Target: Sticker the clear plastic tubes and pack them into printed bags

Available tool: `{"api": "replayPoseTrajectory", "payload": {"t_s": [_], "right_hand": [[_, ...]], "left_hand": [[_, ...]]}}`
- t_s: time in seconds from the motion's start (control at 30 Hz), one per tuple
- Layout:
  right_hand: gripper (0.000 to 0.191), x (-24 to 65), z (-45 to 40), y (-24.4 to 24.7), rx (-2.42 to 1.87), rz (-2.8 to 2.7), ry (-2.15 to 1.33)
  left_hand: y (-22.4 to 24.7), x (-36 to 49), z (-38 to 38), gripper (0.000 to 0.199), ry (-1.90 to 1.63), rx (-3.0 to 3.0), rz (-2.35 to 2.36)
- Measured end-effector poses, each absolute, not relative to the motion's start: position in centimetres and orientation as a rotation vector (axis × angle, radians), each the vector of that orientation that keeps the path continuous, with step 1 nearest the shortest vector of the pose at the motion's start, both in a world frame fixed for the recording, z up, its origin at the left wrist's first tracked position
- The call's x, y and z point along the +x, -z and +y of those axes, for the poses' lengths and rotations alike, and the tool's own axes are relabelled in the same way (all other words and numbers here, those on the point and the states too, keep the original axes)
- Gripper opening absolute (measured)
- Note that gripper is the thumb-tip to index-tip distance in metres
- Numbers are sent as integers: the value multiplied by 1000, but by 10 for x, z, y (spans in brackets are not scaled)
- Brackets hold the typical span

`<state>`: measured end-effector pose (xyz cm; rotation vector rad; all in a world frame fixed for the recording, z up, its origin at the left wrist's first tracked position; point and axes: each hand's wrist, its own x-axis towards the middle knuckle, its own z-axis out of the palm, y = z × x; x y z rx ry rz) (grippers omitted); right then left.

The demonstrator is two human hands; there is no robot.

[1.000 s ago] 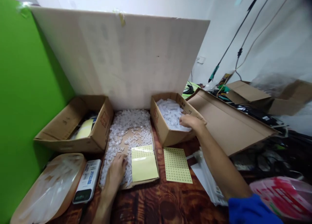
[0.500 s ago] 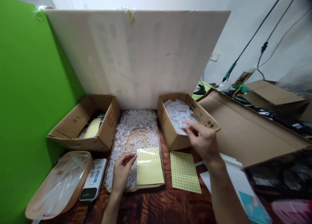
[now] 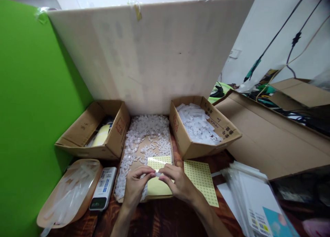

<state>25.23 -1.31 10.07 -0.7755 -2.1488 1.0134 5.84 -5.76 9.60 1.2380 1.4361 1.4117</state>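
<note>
Just above the cardboard tray, my left hand and my right hand meet fingertip to fingertip. Between them they pinch a small white plastic tube; its ends are covered by the fingers. Under the hands lies a yellow sticker sheet, its upper part printed with rows of small dots. Many small white plastic pieces fill the tray around it. A second yellow sticker sheet, covered in dots, rests on the table by my right hand.
An open cardboard box holds white plastic tubes. Another cardboard box stands left. Near it are a peach tray with clear plastic strips and a white power bank. Wrapped white packs lie right. A white board rises behind.
My right hand has come back from the right box toward me and left, and now meets my left hand. My left hand has shifted slightly right, over the sticker sheet. The view has shifted slightly.
</note>
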Motion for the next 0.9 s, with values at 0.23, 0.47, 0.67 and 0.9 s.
{"api": "replayPoseTrajectory", "payload": {"t_s": [0.23, 0.47, 0.67, 0.9], "right_hand": [[20, 253, -21, -96, -804, -1967, -1088], [18, 257, -23, -91, -854, -2047, -1040], [21, 258, -20, -88, -965, -2072, -1039], [24, 255, -14, -89, -956, -1977, -1093]], "left_hand": [[-81, 63, -61, 9, -1470, 1196, 1375], [-68, 70, -59, 10, -1468, 1205, 1341], [-52, 77, -52, 26, -1465, 1167, 1326], [-50, 76, -49, 34, -1361, 1237, 1354]]}}
